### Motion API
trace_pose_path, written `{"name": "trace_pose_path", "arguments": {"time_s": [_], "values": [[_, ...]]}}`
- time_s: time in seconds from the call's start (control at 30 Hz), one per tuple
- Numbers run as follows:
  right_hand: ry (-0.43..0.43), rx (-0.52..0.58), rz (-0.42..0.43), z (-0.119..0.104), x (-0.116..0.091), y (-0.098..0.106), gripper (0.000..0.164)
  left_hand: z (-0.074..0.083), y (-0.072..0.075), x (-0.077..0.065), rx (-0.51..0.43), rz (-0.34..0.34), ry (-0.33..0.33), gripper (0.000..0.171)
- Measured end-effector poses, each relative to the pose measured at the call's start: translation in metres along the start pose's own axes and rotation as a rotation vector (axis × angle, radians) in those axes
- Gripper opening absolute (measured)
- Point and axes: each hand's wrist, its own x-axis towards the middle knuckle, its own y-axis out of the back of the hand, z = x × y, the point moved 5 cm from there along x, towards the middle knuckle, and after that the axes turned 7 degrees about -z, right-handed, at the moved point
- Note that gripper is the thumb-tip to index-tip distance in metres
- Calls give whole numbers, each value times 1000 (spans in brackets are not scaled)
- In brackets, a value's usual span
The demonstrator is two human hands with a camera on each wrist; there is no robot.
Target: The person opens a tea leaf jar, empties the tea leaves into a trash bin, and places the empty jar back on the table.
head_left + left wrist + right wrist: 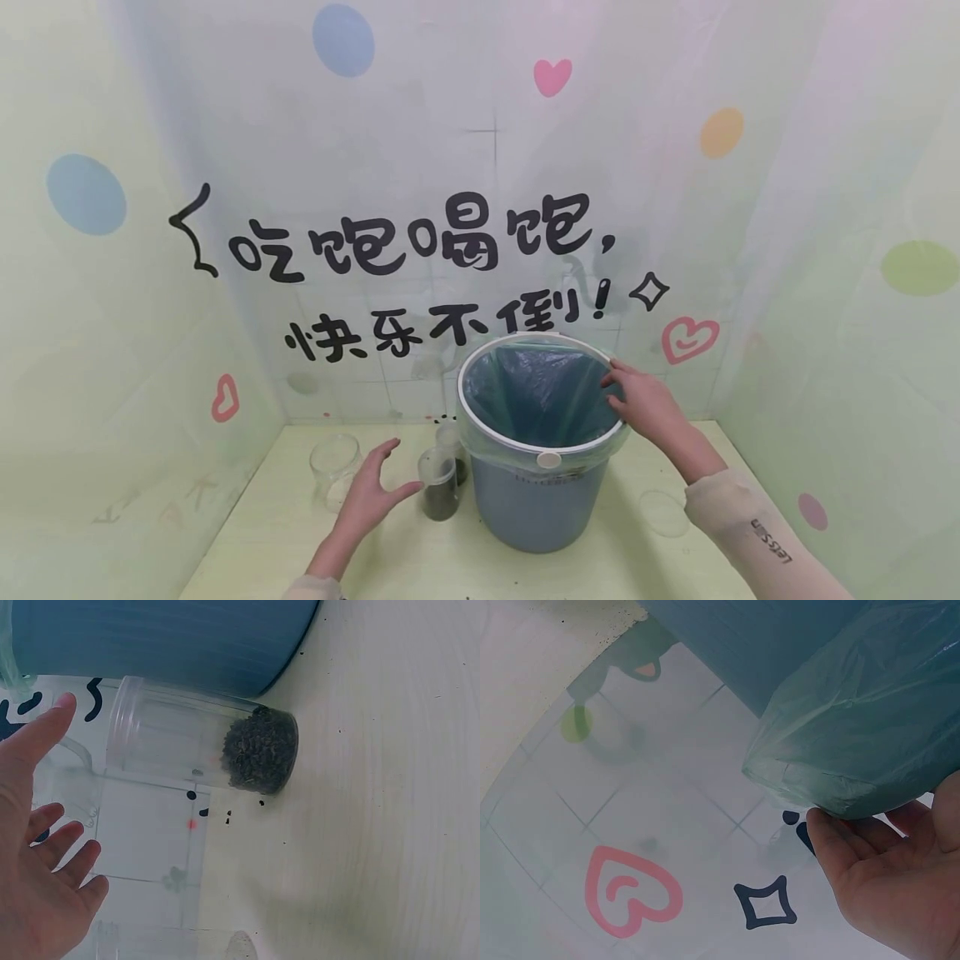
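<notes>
A blue trash bin [536,508] with a white rim stands on the table, lined with a thin translucent green bag [540,392]. My right hand [648,404] grips the bin's right rim; in the right wrist view its fingertips touch the bag's outer fold [832,780]. My left hand [367,496] is spread, thumb apart from the fingers, and holds nothing. Just right of it stands a clear jar [439,487] partly filled with dark crumbly bits. A second such jar [448,433] stands behind, partly hidden. The left wrist view shows dark loose bits [259,750] inside a jar beside the bin.
An upright clear container [335,467] stands left of my left hand. A clear round lid or ring [663,512] lies on the table right of the bin. Dark specks dot the pale tabletop [375,825]. Decorated sheeting [420,150] encloses the back and sides.
</notes>
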Motion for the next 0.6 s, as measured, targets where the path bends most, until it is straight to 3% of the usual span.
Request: {"name": "trace_pose_path", "arguments": {"time_s": [0.6], "values": [[-7,7,-5,0,1,-1,21,-18,-24,-9,-13,-28,75,88]]}}
